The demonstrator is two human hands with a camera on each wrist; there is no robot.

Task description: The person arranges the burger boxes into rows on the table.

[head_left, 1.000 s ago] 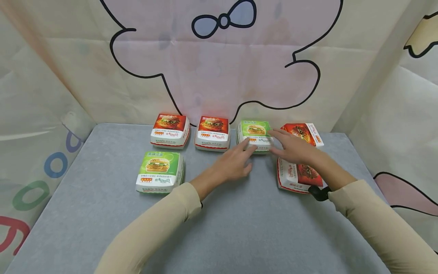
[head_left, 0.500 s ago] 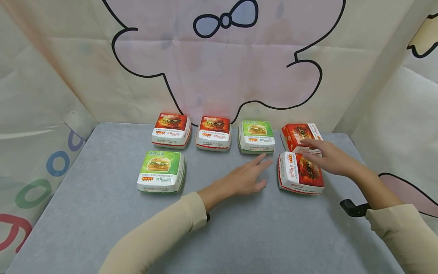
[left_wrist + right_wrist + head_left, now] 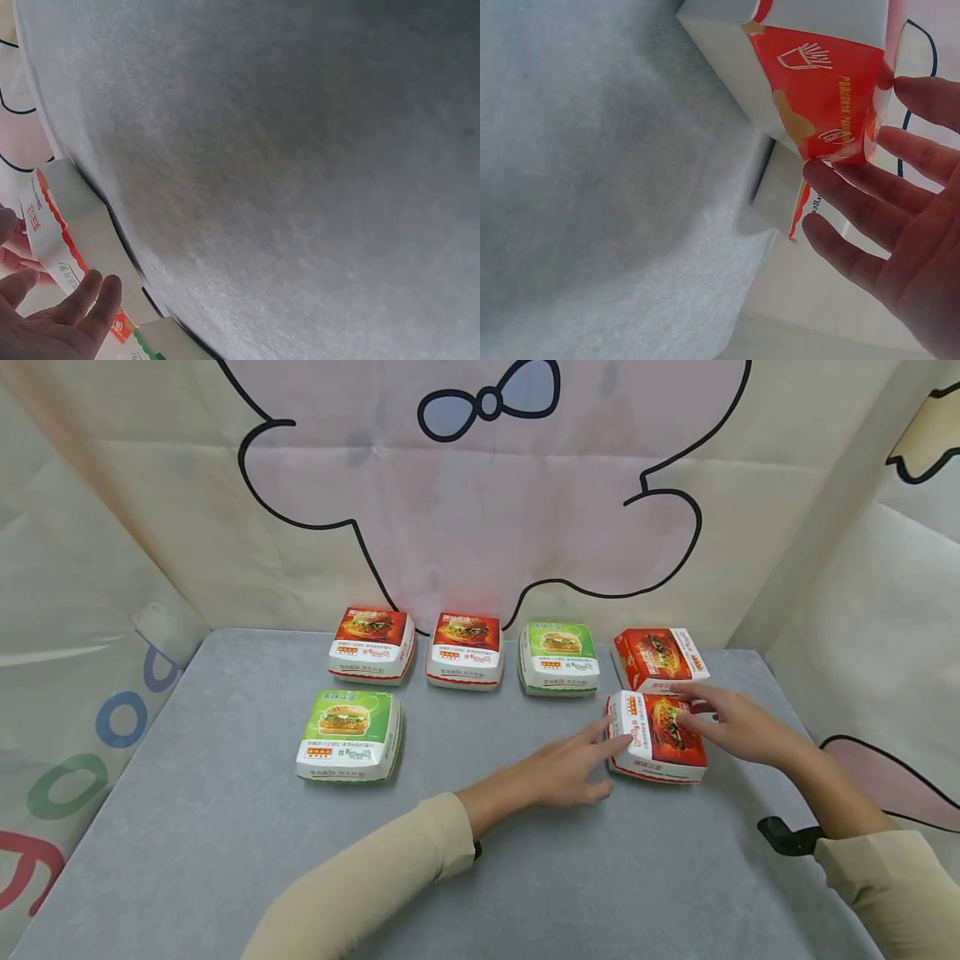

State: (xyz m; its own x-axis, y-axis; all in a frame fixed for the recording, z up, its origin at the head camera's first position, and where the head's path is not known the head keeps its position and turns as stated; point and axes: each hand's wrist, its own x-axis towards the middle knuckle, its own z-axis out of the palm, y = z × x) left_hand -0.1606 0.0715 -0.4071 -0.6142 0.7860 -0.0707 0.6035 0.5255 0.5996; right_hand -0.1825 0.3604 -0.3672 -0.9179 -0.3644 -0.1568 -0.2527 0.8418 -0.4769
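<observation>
A red-and-white burger box lies at the front right of the row, its printed lid turned sideways. My left hand reaches to its left side with fingers spread; in the left wrist view the fingertips lie against or just beside that box. Over the box's right and back part is my right hand, with the thumb above the lid. In the right wrist view its loosely extended fingers touch the red-printed side of the box. Directly behind stands another red burger box, also turned.
Along the back edge stand two red burger boxes, the left one and the middle one, and a green one. A second green box sits at front left. The grey table meets printed curtains behind.
Both hands have left the green box at the back. They have moved right and toward the person, to the front-right red box. The boxes stay about where they were.
</observation>
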